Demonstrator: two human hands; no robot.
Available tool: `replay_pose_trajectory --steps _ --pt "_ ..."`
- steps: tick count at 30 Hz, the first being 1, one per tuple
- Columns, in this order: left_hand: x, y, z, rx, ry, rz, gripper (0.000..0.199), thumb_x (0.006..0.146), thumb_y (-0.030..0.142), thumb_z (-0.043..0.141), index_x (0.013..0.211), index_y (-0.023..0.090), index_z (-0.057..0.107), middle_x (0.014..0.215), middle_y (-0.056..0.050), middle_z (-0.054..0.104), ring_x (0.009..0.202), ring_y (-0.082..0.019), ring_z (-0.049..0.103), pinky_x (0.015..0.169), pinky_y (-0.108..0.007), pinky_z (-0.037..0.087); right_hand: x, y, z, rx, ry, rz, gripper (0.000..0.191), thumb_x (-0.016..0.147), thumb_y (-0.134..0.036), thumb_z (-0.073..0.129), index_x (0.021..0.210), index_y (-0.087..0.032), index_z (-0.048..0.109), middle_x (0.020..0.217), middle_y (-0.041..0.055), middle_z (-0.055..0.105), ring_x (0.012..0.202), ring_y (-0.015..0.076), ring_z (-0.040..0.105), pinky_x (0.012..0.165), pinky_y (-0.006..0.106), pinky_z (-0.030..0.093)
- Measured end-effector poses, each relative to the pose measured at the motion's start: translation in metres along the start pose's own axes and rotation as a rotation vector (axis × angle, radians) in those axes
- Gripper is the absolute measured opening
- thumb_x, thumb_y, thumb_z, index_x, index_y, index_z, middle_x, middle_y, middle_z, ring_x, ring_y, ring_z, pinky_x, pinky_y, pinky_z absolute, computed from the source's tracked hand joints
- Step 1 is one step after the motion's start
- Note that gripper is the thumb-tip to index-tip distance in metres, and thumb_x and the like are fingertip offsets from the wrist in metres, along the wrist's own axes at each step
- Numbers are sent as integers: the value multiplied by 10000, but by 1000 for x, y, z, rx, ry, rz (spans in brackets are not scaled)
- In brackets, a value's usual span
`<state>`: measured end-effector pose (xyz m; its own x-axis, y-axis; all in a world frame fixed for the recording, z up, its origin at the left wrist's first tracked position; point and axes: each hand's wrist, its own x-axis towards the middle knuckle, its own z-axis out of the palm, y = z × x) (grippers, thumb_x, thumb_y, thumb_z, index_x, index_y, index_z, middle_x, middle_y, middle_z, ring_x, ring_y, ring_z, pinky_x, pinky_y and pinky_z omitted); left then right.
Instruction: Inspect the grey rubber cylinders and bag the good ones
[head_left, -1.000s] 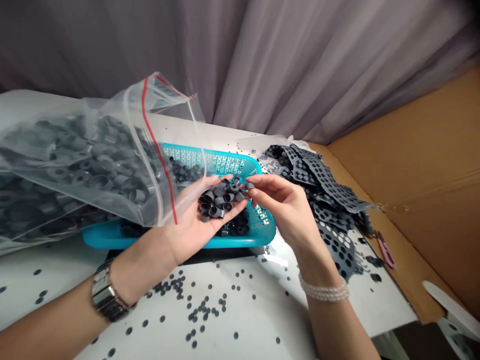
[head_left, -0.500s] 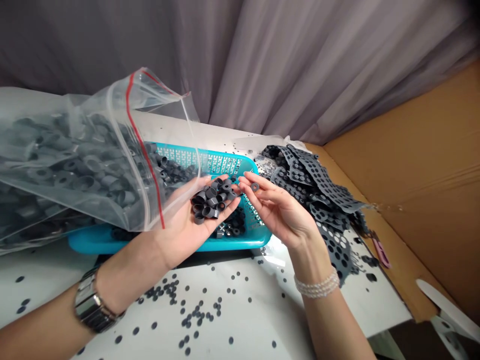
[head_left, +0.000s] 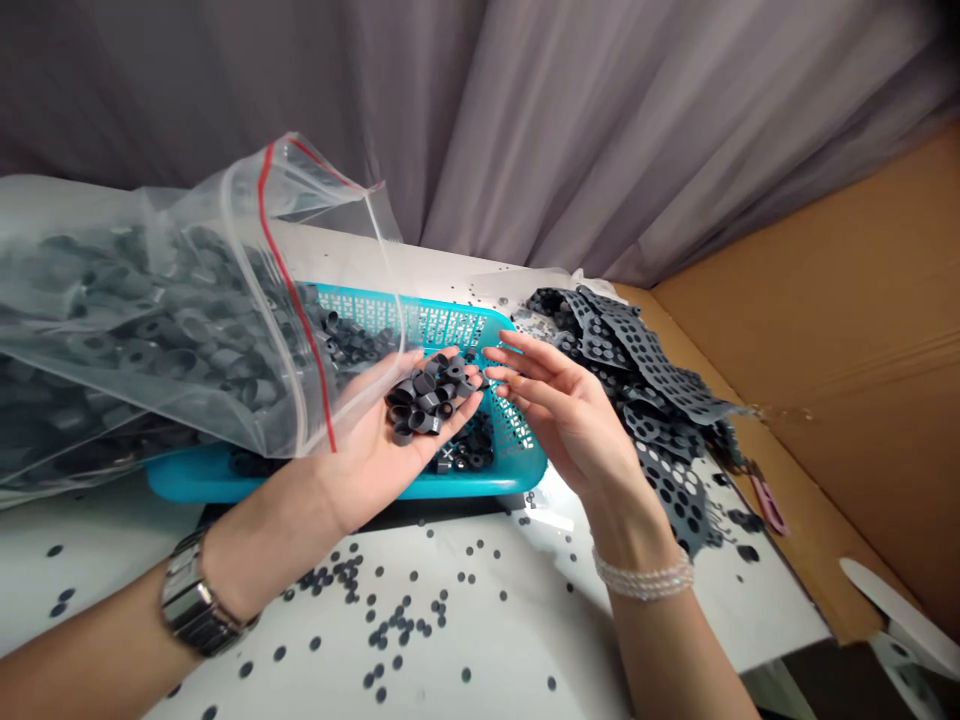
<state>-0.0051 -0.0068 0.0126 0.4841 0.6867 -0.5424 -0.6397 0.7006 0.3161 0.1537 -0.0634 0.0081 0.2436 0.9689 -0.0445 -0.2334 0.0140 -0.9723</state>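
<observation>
1. The small grey caps (head_left: 424, 400) lie in a heap on the palm and fingers of the left hand (head_left: 386, 455), above the front part of the blue basket (head_left: 480, 487).
2. The caps do not share one direction. Each is a short tube, and their long axes cross at many angles. Several wide mouths look up and to the left; one cap near the fingertips shows an end with a small round hole.
3. The caps look dark grey and smooth, with a soft shine on the sides and black shadow inside the hollow ones.
4. The left hand is turned palm up, with its fingers stretched out under the heap, not closed around it.
5. The right hand (head_left: 574, 415) has its fingers spread and a little bent, with the tips just beside the heap. It seems to pinch nothing, though the small gap at the tips is difficult to see.
6. At the left, a clear bag (head_left: 217, 340) with a red stripe contains many similar caps, and its edge partly covers the left hand.
7. More caps lie inside the basket. On the white table (head_left: 525, 640), small dark discs (head_left: 405, 628) are scattered; at the right, dark sheets with holes (head_left: 637, 345) make a pile.
</observation>
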Motion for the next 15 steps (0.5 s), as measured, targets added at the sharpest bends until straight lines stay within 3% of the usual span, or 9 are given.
replay_pose_trajectory --steps 4,9,12,15 --pt "-2 0 2 10 -6 -3 128 852 127 528 939 130 622 1008 -113 700 995 -264 669 833 -414 588 -4 1 5 -285 3 -142 295 823 -137 564 1086 -225 665 940 14 651 706 107 528 655 264 441" --pt "-4 0 4 79 -3 35 149 881 114 480 913 110 626 961 -79 695 886 -183 668 832 -393 584 -13 1 18 -762 36 -362 217 812 -245 657 1025 -205 647 888 -4 630 632 103 408 633 272 386" --pt "-4 -1 4 79 -14 45 148 886 114 481 911 104 627 961 -71 696 876 -170 663 847 -399 581 -13 4 20 -753 25 -344 134 819 -238 648 943 -188 658 864 2 657 608 97 408 603 265 370" --pt "-4 -1 6 48 21 58 129 879 97 484 894 103 612 969 -90 696 899 -190 670 856 -415 577 -9 6 16 -526 41 -217 116 819 -260 652 901 -182 679 853 14 664 607 94 434 567 255 350"
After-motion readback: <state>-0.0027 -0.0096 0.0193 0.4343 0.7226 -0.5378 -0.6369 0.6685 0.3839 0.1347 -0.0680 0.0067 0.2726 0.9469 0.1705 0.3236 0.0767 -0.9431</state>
